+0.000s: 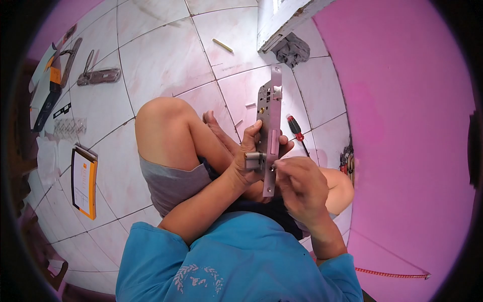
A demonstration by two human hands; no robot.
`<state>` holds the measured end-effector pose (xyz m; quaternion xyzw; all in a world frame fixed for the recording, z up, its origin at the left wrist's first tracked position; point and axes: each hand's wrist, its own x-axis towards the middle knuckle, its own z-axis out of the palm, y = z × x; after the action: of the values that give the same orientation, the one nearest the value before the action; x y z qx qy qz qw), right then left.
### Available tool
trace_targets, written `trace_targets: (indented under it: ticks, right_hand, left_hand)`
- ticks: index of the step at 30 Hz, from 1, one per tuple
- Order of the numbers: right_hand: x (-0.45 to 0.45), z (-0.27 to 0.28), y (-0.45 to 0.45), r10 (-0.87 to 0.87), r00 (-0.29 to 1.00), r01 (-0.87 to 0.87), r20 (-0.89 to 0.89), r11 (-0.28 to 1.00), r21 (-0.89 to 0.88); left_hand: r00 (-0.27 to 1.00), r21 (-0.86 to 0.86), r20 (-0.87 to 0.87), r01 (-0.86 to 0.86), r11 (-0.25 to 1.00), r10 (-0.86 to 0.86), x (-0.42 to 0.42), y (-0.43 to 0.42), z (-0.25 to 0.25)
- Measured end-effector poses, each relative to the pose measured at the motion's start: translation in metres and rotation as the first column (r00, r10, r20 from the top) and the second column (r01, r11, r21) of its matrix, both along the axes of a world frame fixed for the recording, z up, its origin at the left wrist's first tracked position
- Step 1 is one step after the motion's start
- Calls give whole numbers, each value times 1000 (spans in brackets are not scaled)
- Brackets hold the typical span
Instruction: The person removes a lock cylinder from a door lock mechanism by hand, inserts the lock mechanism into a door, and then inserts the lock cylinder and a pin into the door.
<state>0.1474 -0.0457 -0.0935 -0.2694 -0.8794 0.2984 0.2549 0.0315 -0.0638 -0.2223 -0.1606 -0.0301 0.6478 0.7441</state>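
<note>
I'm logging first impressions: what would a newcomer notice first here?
First, the long metal lock in the left hand, near the centre, with the right hand at its lower part. Then the pink wall filling the right side and the blue shirt at the bottom. The red-and-black screwdriver on the tiles, right of the lock, also stands out.

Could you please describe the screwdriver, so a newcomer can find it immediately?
Start at the pink wall on the right, then move left onto the white tiled floor. Just right of the metal lock in the left hand lies the screwdriver. Its red-and-black handle lies apart from the tool cluster by the wall.
</note>
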Motion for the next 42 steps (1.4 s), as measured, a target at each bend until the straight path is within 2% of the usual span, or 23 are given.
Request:
trace_targets:
  ticks: [1,5,7,9,11,13,15,16,17,18,20,23,26,28,30,31,32,33,35,36,38,40,42]
  right_hand:
    - [2,-3,-1,-62,996,58,-72,997,-47]
    - [6,-6,0,-181,973,167,-141,980,-109]
    - [1,-4,-3,-372,875,160,-310,826,-540]
    - [12,-8,1,-385,877,163,-286,800,-577]
    - [20,-10,5,-525,843,98,-117,364,-926]
    - [24,-35,15,-506,860,130,-70,348,-928]
    - [23,-78,31,-381,921,341,83,685,-644]
    - [27,-100,41,-336,916,401,219,772,-493]
    - [31,-123,52,-306,884,423,354,846,-325]
    - [30,-145,58,-311,887,424,341,841,-336]
    - [24,-183,69,-253,739,382,625,921,-79]
    - [14,-217,76,-230,700,374,676,924,-73]
    - [16,-231,73,-225,761,342,609,936,-82]
    - [12,-224,70,-232,801,330,552,940,-84]
    - [10,-204,67,-385,872,395,301,918,32]
    - [7,-176,63,-387,876,396,290,918,27]
    - [2,-134,55,-375,913,408,160,830,-381]
    - [-1,-97,46,-406,914,298,28,621,-725]
    - [0,-47,26,-303,939,142,-164,775,-616]
    - [-4,-28,20,-310,935,144,-172,775,-615]
    - [-12,-4,10,-124,977,88,-173,975,-202]
    - [-16,-18,3,-183,970,156,-158,973,-169]
    - [-19,-26,3,-268,947,242,-179,958,-155]
  left_hand:
    - [1000,10,12,-8,1000,8,0,1,-2]
    - [997,44,-36,-67,997,68,1,2,-3]
    - [996,8,-57,-75,997,75,-1,2,0]
    - [995,2,-38,-89,996,89,-1,3,1]
    - [995,-6,-24,-100,995,100,-1,3,2]
    - [992,-98,-81,-104,990,96,-3,3,4]
    - [991,-80,-32,-132,988,130,-2,4,1]
    - [986,-60,28,-164,985,166,-3,5,0]
    - [987,-57,12,-162,985,162,-6,6,4]
    - [983,-37,23,-180,983,181,-9,5,11]
    - [983,-8,15,-182,983,182,-14,7,15]
    - [976,59,24,-215,975,214,-17,11,9]
    - [967,71,-6,-254,964,256,-22,9,6]
    - [968,87,58,-250,964,246,-27,10,7]
    - [959,96,29,-282,954,281,-31,13,8]
    - [948,101,17,-319,943,319,-33,14,9]
    - [948,105,7,-316,943,317,-35,15,14]
    - [941,104,-23,-333,937,337,-37,16,20]
    - [936,105,-61,-339,935,346,-36,18,25]
    - [921,92,-123,-360,928,370,-34,19,23]
    - [905,85,-183,-375,923,384,-29,21,18]
    - [861,-71,-349,-417,906,369,-24,25,17]
    - [833,-65,-377,-460,885,405,-20,31,24]
